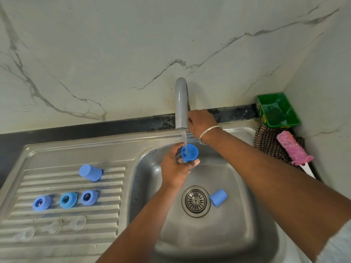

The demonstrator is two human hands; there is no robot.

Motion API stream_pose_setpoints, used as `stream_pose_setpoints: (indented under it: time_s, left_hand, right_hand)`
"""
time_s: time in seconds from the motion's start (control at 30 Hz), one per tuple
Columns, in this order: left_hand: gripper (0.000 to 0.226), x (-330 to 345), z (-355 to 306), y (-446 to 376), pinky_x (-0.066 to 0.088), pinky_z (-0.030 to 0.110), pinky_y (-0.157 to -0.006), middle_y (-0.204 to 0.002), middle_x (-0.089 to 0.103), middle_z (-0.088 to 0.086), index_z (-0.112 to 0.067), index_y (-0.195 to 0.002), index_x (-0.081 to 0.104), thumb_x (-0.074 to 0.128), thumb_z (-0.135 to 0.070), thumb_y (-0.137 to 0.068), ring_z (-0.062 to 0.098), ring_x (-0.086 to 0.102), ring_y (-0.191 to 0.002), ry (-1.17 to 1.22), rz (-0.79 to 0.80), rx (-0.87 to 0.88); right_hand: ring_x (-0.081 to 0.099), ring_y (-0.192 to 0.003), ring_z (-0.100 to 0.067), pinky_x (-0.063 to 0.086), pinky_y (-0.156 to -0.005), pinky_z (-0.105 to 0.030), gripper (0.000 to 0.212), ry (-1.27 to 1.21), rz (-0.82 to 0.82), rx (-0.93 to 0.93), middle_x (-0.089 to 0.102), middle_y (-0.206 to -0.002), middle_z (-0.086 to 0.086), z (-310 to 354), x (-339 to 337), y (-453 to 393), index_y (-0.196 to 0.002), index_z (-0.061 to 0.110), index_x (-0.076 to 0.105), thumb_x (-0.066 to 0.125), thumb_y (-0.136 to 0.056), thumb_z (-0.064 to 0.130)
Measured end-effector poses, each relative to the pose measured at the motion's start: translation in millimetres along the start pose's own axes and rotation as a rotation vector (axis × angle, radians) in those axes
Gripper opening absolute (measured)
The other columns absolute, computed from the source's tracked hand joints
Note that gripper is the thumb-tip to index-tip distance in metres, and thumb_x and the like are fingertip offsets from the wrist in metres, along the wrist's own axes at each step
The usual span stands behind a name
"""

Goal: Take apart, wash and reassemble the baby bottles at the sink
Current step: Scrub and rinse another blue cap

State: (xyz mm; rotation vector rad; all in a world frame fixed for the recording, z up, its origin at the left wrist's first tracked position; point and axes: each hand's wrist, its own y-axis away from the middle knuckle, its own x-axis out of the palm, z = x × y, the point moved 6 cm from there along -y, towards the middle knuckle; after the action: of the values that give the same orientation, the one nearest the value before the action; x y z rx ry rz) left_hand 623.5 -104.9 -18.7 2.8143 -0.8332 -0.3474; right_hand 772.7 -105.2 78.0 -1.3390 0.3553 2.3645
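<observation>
Your left hand (175,166) is curling round a blue cap (189,153), holding it mouth-up under the tap's (181,103) running stream, over the sink (245,221) basin's back edge. Your right hand (201,121) is reaching behind the spout; its grip cannot be told. You are leaving three blue rings (65,200), three clear teats (51,227) and one cap (90,172) on the drainboard; another cap (218,197) is lying beside the drain. No writing is readable.

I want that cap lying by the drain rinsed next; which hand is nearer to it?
Left. The left hand, holding a cap under the stream, is above the basin; the right hand is up behind the tap, farther from the blue cap.
</observation>
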Motion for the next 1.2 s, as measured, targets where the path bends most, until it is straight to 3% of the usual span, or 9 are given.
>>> stream_pose_setpoints:
  time_s: [0.1, 0.27, 0.47, 0.57, 0.67, 0.8, 0.97, 1.07, 1.2]
  left_hand:
    - [0.051, -1.6, 1.3, 1.3, 0.059, 0.048, -0.08, -0.098, 0.07, -0.02, -0.024, -0.107, 0.066, 0.09, -0.011, -0.063, 0.003, 0.068, -0.092, -0.029, 0.007, 0.006]
    - [0.053, -3.2, 5.0, 3.8, 0.047, 0.011, -0.075, -0.099, 0.07, -0.006, -0.017, -0.102, 0.064, 0.091, 0.001, -0.059, 0.004, 0.064, -0.088, -0.111, 0.027, 0.011]
    - [0.053, -1.5, 3.2, -1.1, 0.053, 0.032, -0.077, -0.1, 0.066, -0.006, -0.021, -0.101, 0.06, 0.087, -0.005, -0.058, 0.016, 0.063, -0.094, 0.04, 0.049, -0.082]
    - [0.039, -0.6, -6.0, -1.4, 0.049, 0.027, -0.065, -0.093, 0.068, -0.008, -0.021, -0.101, 0.062, 0.079, 0.003, -0.076, 0.01, 0.066, -0.079, 0.19, 0.054, -0.231]
    - [0.023, -1.6, -2.6, -1.2, 0.049, 0.03, -0.067, -0.092, 0.066, 0.0, -0.02, -0.1, 0.062, 0.078, -0.023, -0.084, 0.011, 0.059, -0.071, 0.237, 0.039, -0.435]
    - [0.044, 8.5, 0.5, 5.1, 0.049, 0.023, -0.054, -0.072, 0.069, 0.008, -0.005, -0.104, 0.062, 0.066, -0.047, -0.091, 0.012, 0.055, -0.055, 0.353, 0.027, -0.709]
    - [0.053, 30.4, -4.6, 18.0, 0.056, 0.023, -0.046, -0.067, 0.063, 0.014, 0.003, -0.11, 0.06, 0.06, -0.047, -0.095, 0.016, 0.059, -0.05, 0.664, 0.065, -0.895]
    - [0.045, 33.6, -9.0, 21.1, 0.058, 0.025, -0.049, -0.08, 0.064, 0.017, 0.001, -0.113, 0.056, 0.069, -0.037, -0.091, 0.019, 0.063, -0.055, 0.615, 0.08, -0.859]
    - [0.045, 21.3, -4.9, 15.7, 0.062, 0.038, -0.073, -0.104, 0.065, 0.013, -0.011, -0.104, 0.053, 0.084, -0.003, -0.072, 0.022, 0.067, -0.083, 0.189, 0.092, -0.615]
  right_hand:
    - [0.061, -0.095, -0.035, 0.035, -0.072, -0.028, 0.029, 0.001, 0.013, 0.011, 0.069, -0.103, -0.017, 0.8, -1.1, 0.3, -0.107, 0.006, 0.067, 0.044, -0.101, 0.024]
    - [0.062, -0.099, -0.036, 0.043, -0.079, -0.034, 0.029, -0.003, 0.028, 0.02, 0.069, -0.108, -0.017, 1.8, -1.2, 0.4, -0.11, 0.008, 0.067, 0.046, -0.101, 0.026]
    - [0.062, -0.098, -0.036, 0.039, -0.075, -0.031, 0.029, -0.005, 0.016, 0.026, 0.069, -0.106, -0.017, 1.6, -1.1, 1.1, -0.109, 0.009, 0.068, 0.045, -0.101, 0.025]
    - [0.061, -0.095, -0.035, 0.035, -0.071, -0.028, 0.028, -0.03, 0.019, 0.026, 0.069, -0.103, -0.017, 1.3, -1.6, 1.9, -0.106, 0.007, 0.068, 0.045, -0.101, 0.023]
    - [0.059, -0.089, -0.032, 0.034, -0.071, -0.027, 0.027, -0.057, 0.028, 0.034, 0.069, -0.101, -0.018, 0.6, -0.7, 2.3, -0.103, 0.006, 0.068, 0.046, -0.101, 0.021]
    - [0.061, -0.094, -0.034, 0.035, -0.072, -0.027, 0.028, -0.053, 0.022, 0.047, 0.069, -0.102, -0.017, 0.4, -1.5, 3.3, -0.106, 0.007, 0.068, 0.046, -0.101, 0.023]
    - [0.062, -0.097, -0.033, 0.046, -0.083, -0.035, 0.029, -0.045, 0.032, 0.044, 0.069, -0.106, -0.015, 2.2, -2.6, 3.8, -0.11, 0.009, 0.068, 0.046, -0.102, 0.025]
    - [0.061, -0.096, -0.034, 0.04, -0.074, -0.031, 0.028, -0.049, 0.03, 0.042, 0.069, -0.102, -0.016, 0.3, -1.2, 3.3, -0.106, 0.008, 0.068, 0.045, -0.101, 0.023]
    - [0.061, -0.095, -0.034, 0.035, -0.072, -0.027, 0.028, -0.042, 0.025, 0.024, 0.07, -0.101, -0.016, -0.3, -1.0, 2.6, -0.106, 0.009, 0.068, 0.045, -0.101, 0.024]
